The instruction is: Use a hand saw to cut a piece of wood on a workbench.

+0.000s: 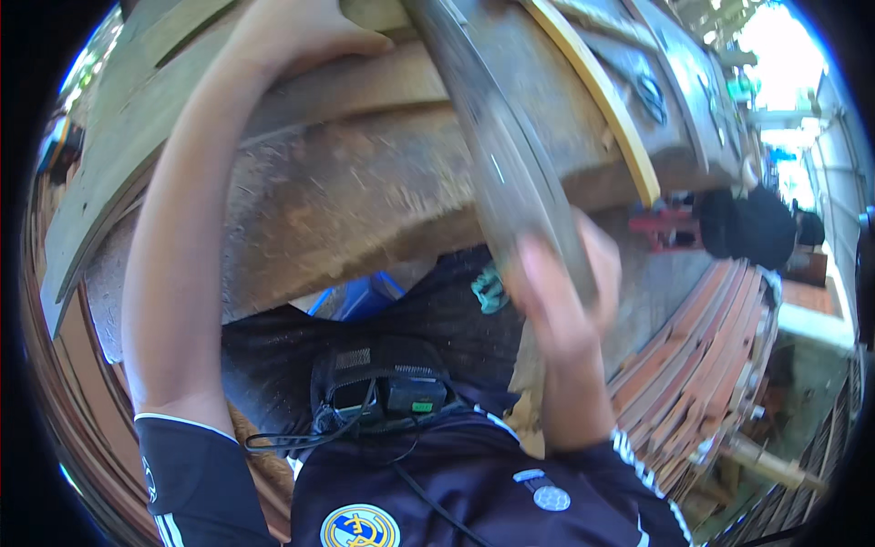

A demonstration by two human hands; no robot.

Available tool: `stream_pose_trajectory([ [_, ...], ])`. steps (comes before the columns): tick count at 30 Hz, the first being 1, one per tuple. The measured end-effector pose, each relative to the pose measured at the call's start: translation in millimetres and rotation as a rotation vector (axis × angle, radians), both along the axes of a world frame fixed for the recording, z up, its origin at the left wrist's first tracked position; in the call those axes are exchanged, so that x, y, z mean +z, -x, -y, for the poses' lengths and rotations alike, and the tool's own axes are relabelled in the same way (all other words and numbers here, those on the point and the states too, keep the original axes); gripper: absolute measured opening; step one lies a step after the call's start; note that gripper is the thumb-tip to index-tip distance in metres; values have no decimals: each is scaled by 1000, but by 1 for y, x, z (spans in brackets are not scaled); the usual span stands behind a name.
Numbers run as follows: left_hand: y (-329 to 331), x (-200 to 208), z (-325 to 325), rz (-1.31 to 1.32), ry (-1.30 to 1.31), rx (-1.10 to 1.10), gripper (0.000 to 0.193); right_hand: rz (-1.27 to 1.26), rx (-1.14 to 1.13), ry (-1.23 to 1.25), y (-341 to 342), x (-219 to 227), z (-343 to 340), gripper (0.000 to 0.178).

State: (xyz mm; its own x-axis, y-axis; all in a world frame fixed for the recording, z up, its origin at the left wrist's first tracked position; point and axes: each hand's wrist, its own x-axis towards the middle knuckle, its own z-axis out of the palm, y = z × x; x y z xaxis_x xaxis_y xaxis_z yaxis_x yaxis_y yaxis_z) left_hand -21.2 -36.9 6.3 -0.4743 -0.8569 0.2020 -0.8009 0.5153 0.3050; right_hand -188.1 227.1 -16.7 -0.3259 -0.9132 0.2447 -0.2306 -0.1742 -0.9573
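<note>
My right hand (pixel 565 292) is closed round the near end of a long grey-brown wooden plank (pixel 506 155). The plank slants up and away over the bench, past the top edge of the picture, and is smeared by motion. To its left, my left hand (pixel 305 32) reaches far over the bench, thumb stretched out and apart from the plank. Its other fingers are partly cut off by the picture's edge. Beneath both hands lies a worn, thick wooden workbench (pixel 337 210), strewn with small shavings.
A yellowish curved-looking strip of wood (pixel 597 87) lies on the bench to the right, with a dark coil of cord (pixel 649 96) beyond. Stacked reddish boards (pixel 688 351) stand at the lower right. Long boards (pixel 100 205) lie at left. A red plastic stool (pixel 668 228) stands beyond the bench.
</note>
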Motion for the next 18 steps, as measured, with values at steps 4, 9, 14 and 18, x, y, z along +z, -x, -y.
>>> stream_pose_trajectory([
  [4, 2, 1, -9, -4, -77, 9, 86, 54, 102, -121, -4, -6, 55, 19],
  [9, 7, -4, 6, 100, 12, -70, 85, -44, -5, -100, -6, 2, -5, 11],
  [14, 8, -8, 3, 29, -84, -23, 90, -148, 64, -21, 5, -8, 30, 9],
  [18, 3, -35, 13, 3, 227, -131, 94, 130, 9, -74, -1, -2, -6, 11],
])
